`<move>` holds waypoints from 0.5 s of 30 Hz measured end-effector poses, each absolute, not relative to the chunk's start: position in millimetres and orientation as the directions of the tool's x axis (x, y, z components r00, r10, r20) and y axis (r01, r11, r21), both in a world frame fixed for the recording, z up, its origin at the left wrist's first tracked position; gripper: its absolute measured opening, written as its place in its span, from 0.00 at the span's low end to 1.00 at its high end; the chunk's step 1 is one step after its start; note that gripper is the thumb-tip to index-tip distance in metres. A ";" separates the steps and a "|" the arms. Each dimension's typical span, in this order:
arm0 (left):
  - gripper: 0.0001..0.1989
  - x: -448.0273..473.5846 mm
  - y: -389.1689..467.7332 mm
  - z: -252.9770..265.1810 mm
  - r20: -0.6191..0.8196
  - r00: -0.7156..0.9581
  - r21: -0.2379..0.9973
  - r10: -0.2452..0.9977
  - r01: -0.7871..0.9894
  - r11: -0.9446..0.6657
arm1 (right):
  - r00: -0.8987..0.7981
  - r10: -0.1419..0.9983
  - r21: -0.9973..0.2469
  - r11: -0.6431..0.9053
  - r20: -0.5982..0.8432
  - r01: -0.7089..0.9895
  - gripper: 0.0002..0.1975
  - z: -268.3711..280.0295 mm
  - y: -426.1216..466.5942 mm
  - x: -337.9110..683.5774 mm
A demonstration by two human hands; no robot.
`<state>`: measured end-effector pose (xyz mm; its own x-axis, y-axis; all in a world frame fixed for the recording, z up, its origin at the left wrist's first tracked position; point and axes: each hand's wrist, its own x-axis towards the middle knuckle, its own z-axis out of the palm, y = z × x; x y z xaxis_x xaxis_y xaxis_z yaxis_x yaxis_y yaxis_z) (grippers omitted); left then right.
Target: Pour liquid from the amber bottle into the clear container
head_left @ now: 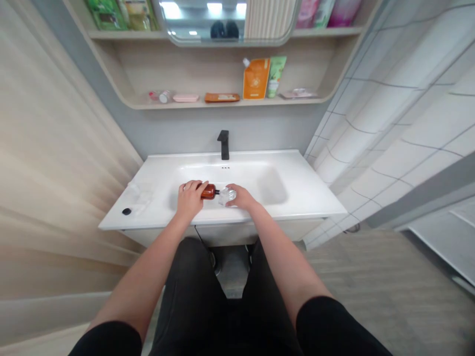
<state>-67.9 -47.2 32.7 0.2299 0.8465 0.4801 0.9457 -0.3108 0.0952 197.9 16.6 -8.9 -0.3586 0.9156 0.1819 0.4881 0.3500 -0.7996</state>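
Over the white sink (267, 184), my left hand (190, 198) is wrapped round a reddish-brown bottle (208, 192). The bottle is tilted on its side, its dark neck pointing right. My right hand (241, 196) grips a small clear cup (225, 196), its mouth turned toward the bottle's neck. Neck and cup are close together; I cannot tell whether they touch or whether liquid is flowing. A round black cap (126, 211) lies on the counter to the left, near a clear plastic item (143, 198) that is hard to make out.
A black faucet (224, 144) stands behind the basin. Above it, a shelf (178, 105) holds an orange pouch (256, 79), a green tube (275, 76), a pink case (186, 98) and an orange-brown packet (221, 97). A mirror (226, 29) hangs higher up. A beige curtain (55, 148) is at left.
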 end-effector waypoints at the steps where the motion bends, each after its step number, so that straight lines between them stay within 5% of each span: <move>1: 0.32 -67.8 -47.5 33.0 0.480 0.230 0.097 0.847 0.945 -0.312 | -0.360 0.915 -0.800 0.352 0.184 0.486 0.41 -8.9 16.7 197.9; 15: 0.31 -66.7 -47.8 34.3 0.443 0.209 0.097 0.872 0.956 -0.278 | -0.372 0.907 -0.797 0.370 0.198 0.478 0.41 -12.9 18.8 198.8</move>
<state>-66.7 -47.8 34.3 0.2087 0.8717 0.4433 0.9557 -0.2781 0.0968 198.8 18.8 -12.9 -0.3723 0.9068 0.1977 0.4776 0.3698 -0.7969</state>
